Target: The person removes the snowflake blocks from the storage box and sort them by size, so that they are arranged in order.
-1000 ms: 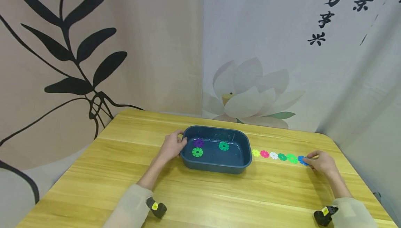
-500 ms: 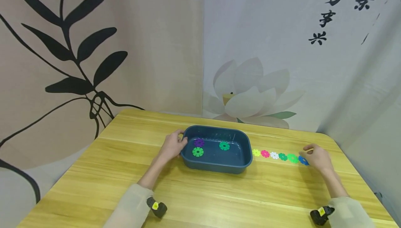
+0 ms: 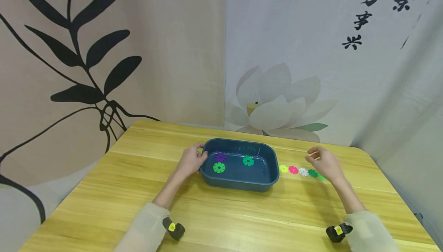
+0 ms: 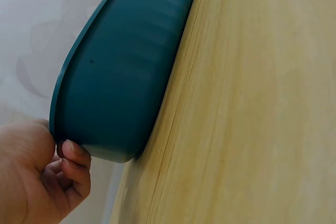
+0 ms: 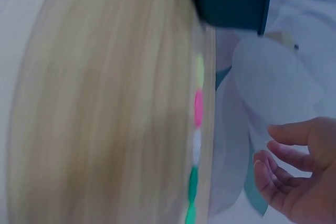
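Observation:
A dark blue plastic basin point(image 3: 238, 185) stands on the table, its left rim gripped between the thumb and curled fingers of my left hand point(image 3: 188, 161). Inside lie a purple snowflake disc point(image 3: 220, 157), a light green disc point(image 3: 219, 167) and a teal green disc point(image 3: 248, 161). To the basin's right runs a row of discs: yellow point(image 3: 283, 168), pink point(image 3: 293, 170), white point(image 3: 303, 172), dark green point(image 3: 313, 173) and light green. Above the row's right part hovers my right hand point(image 3: 325, 163), fingers loosely bent and holding nothing. It hides the blue disc at the row's end.
The wooden table point(image 3: 221, 221) reaches back to a printed curtain point(image 3: 173, 52) with leaves, a lotus and writing. Each forearm wears a black wrist camera, the left one point(image 3: 174, 229) and the right one point(image 3: 338, 232), close above the table.
My right hand has let go of the blue disc at the row's right end, risen and moved left over the row. My left hand and the basin have stayed in place.

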Demonstrator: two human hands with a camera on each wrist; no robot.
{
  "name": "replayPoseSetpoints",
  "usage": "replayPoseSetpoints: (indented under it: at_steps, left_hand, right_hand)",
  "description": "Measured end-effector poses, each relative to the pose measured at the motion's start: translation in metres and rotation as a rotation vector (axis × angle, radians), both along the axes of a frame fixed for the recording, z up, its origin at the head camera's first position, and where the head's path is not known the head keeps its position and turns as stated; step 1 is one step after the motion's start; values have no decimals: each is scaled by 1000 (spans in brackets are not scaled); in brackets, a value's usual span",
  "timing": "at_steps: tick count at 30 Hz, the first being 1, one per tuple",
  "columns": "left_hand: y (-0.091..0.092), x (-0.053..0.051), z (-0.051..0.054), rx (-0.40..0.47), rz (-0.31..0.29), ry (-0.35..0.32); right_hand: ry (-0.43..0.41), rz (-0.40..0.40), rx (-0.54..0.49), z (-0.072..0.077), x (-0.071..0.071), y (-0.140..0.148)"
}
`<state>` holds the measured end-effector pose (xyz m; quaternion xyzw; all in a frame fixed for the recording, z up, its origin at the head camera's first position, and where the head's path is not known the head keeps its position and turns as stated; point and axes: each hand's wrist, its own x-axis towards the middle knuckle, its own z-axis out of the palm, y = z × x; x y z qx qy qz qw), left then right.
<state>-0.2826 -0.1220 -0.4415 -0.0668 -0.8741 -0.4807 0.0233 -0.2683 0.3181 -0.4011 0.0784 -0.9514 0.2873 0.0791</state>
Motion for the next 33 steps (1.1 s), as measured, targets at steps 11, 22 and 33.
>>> replayPoseSetpoints:
  at_steps: [11, 22, 33]
  left_hand:
    - [0, 1, 1, 0, 7, 8]
    - [0, 3, 3, -5, 2, 20]
    - [2, 3, 3, -5, 9, 17]
  right_hand:
    - [33, 119, -66, 3, -13, -56]
    - [49, 181, -160, 4, -21, -97]
    - [6, 230, -146, -5, -31, -130]
